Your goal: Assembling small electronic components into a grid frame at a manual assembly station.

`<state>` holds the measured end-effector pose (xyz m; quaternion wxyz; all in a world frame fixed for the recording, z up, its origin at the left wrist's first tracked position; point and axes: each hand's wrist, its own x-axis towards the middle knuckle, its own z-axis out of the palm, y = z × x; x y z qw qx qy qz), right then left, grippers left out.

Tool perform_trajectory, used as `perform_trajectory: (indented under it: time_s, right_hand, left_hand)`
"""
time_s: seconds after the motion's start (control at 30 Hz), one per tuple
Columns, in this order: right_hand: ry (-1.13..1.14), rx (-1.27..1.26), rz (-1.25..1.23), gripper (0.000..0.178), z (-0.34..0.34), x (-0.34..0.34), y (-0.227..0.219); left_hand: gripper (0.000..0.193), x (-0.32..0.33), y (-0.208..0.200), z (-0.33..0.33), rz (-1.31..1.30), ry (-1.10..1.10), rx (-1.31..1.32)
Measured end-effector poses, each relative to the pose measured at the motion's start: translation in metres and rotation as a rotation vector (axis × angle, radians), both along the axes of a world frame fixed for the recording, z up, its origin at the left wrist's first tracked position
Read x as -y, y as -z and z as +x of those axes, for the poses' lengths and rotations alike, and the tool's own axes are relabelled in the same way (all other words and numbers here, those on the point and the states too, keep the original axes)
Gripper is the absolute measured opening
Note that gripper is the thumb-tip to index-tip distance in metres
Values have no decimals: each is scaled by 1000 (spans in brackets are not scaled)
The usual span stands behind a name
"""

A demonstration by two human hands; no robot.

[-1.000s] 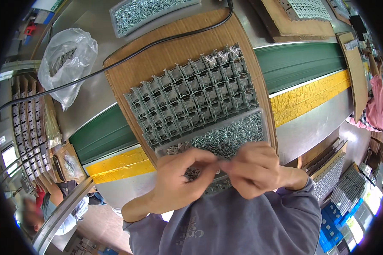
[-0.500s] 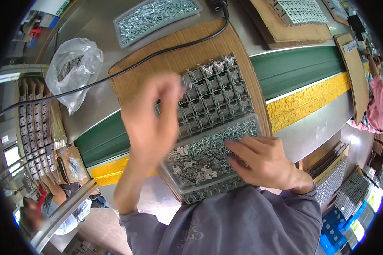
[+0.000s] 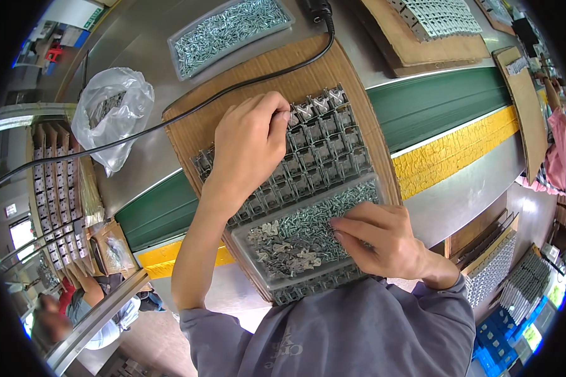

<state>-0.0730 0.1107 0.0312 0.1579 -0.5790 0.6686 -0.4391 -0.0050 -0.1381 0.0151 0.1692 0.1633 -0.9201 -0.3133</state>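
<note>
My left hand (image 3: 250, 143) reaches over a block of dark metal brackets (image 3: 314, 143) set in rows on a cardboard sheet. Its thumb and forefinger pinch a small silvery metal clip at the far row, mostly covered by the fingertips. To the right of it, several silvery clips (image 3: 321, 104) sit in brackets of that same row. My right hand (image 3: 387, 242) is closed in a pinch above the near clear plastic tray; what its fingertips hold is hidden. That tray contains small screws (image 3: 308, 220) and a pile of loose metal clips (image 3: 289, 254).
A second tray of screws (image 3: 229, 34) lies at the far side. A black cable (image 3: 233, 80) crosses the cardboard (image 3: 201, 94). The clear plastic bag (image 3: 113, 113) holds metal parts at far left. Green strip (image 3: 434, 107) and yellow tape (image 3: 459, 151) run across the bench.
My left hand has moved right and away from me, from a blur beside the bracket block to its far row. The right hand stays over the near tray, nearly still.
</note>
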Motion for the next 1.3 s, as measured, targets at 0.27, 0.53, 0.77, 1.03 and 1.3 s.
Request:
perform_trajectory:
  time_s: [0.27,0.53,0.77,1.03,1.3]
  right_hand:
    - [28,42,-10,28,-1,-2,1]
    - [-25,61,-63,23,-3,-5,-7]
    - [-335,-154,251,17,1,-11,-14]
    - [-225,-43,8,32,-4,-1,-9]
    - [-88,89,-45,40,6,16,-5]
  left_hand:
    - [9,-1,-10,2,130,-17,105]
    - [13,1,0,1,-12,-13,58]
    - [14,2,1,-2,-180,14,-19]
    - [16,-72,-44,96,-118,375,211]
    - [19,-81,-35,103,153,260,-29]
